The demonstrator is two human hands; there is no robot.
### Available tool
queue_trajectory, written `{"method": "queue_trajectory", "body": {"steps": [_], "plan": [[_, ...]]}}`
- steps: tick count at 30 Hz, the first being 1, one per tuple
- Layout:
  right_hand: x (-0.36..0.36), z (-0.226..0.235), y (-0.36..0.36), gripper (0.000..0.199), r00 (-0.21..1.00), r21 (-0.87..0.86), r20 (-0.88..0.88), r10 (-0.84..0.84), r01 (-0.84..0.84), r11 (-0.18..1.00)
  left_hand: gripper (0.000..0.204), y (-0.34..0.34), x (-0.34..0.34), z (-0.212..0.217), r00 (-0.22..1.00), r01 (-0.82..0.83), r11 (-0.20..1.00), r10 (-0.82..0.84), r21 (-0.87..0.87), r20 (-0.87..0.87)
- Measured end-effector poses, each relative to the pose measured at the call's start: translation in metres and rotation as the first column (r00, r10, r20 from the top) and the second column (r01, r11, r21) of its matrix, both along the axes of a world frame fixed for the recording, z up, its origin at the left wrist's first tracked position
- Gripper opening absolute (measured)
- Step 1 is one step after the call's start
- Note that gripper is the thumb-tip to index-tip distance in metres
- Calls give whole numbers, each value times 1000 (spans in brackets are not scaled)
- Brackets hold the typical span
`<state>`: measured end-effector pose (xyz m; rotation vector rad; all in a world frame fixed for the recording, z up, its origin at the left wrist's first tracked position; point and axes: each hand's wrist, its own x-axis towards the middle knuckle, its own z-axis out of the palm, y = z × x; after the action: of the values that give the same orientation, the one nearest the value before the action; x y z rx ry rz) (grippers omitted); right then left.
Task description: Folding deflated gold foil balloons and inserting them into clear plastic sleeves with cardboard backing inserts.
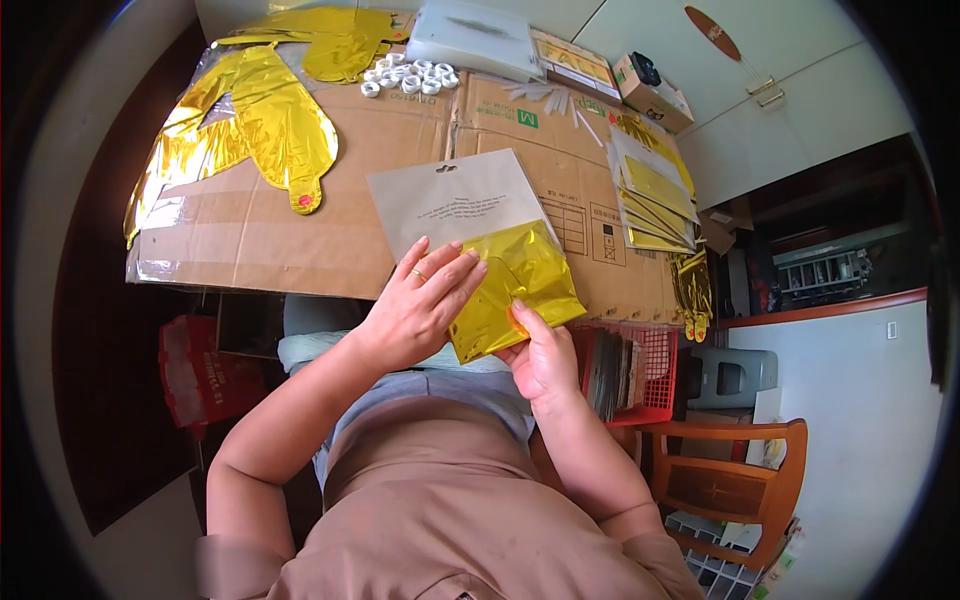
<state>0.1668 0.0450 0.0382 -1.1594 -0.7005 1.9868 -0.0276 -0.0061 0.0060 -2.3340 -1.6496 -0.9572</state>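
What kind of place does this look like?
Probably a room in a home, used as a makeshift workspace: a cardboard-covered work surface holding gold foil shapes and small white rolls, with a wooden chair nearby.

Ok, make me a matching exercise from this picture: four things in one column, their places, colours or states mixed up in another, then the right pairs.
Column one
1. Rolls
2. Basket
3. Chair
4. Right hand

Column two
A. Brown wood, toward the picture's lower right
B. Thumb pressed on the folded gold foil
C. White, clustered toward the far side of the cardboard
D. Red, by the cardboard's near edge, with flat things inside

Right pairs: 1-C, 2-D, 3-A, 4-B
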Motion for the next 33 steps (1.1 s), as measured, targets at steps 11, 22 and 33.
{"method": "queue_trajectory", "body": {"steps": [11, 22, 33], "plan": [[-16, 1, 14, 38, 998, 21, 13, 64, -65, 998, 59, 0, -1, 0, 1000, 28, 999, -28, 15, 7], [7, 3, 3, 38, 991, -62, -13, 135, -136, 989, 55, -1, -3, 1, 1000, 23, 1000, -23, -11, -4], [-24, 6, 24, 31, 995, -53, -28, 95, -97, 994, 60, 1, -3, 4, 999, 28, 998, -29, 54, 15]]}}
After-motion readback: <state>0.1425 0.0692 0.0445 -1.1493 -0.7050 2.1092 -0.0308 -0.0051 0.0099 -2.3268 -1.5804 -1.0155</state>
